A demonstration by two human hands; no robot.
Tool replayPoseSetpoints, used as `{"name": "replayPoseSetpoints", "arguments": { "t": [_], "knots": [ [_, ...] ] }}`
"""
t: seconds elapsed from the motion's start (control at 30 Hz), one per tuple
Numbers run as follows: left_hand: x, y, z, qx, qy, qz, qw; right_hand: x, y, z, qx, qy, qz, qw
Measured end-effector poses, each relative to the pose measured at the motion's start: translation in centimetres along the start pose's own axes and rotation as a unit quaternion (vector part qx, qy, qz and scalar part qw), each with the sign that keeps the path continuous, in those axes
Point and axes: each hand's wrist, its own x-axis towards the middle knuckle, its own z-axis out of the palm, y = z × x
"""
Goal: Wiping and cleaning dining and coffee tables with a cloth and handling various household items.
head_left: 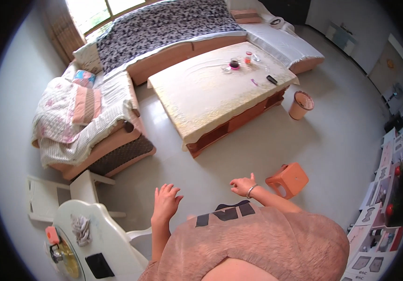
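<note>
My left hand point(166, 201) and right hand point(243, 186) hold nothing, fingers loosely parted. Beyond my right wrist, the orange plastic stool point(296, 179) stands on the floor point(239, 152): likely light, stiff (perhaps slick), best gripped by its seat edge.

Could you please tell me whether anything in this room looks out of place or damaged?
Nothing looks spilled or broken. Just untidy: a crumpled greyish cloth lies bunched on the white table at lower left, and a floral quilt drapes unevenly over the left sofa. The left hand and right hand hold nothing.
</note>
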Motion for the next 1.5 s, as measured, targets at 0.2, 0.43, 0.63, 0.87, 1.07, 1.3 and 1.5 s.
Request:
{"name": "replayPoseSetpoints", "arguments": {
  "t": [0.2,0.43,0.63,0.87,1.07,1.3,1.5],
  "knots": [
    [11.8,2.7,2.3,-0.010,-0.135,0.061,0.989,2.9,7.6,-4.0,0.137,0.074,0.127,0.980],
    [28.1,3.8,5.6,-0.017,-0.175,0.088,0.980,12.9,13.8,-12.2,0.215,0.111,0.164,0.956],
    [45.6,6.9,7.3,-0.049,-0.267,0.069,0.960,22.4,19.9,-20.6,0.224,0.119,0.202,0.946],
    [61.3,10.4,9.9,-0.263,-0.196,0.133,0.935,30.6,26.6,-26.3,0.319,0.147,0.237,0.906],
    [72.2,10.1,15.4,-0.454,-0.152,0.007,0.878,38.7,33.5,-30.7,0.384,0.171,0.181,0.889],
    [86.1,13.0,19.9,-0.487,-0.113,-0.086,0.862,53.2,42.5,-37.6,0.464,0.125,0.144,0.865],
    [98.0,13.4,25.4,-0.613,-0.085,-0.228,0.752,63.2,44.3,-45.2,0.538,0.069,0.139,0.828]
  ]
}}
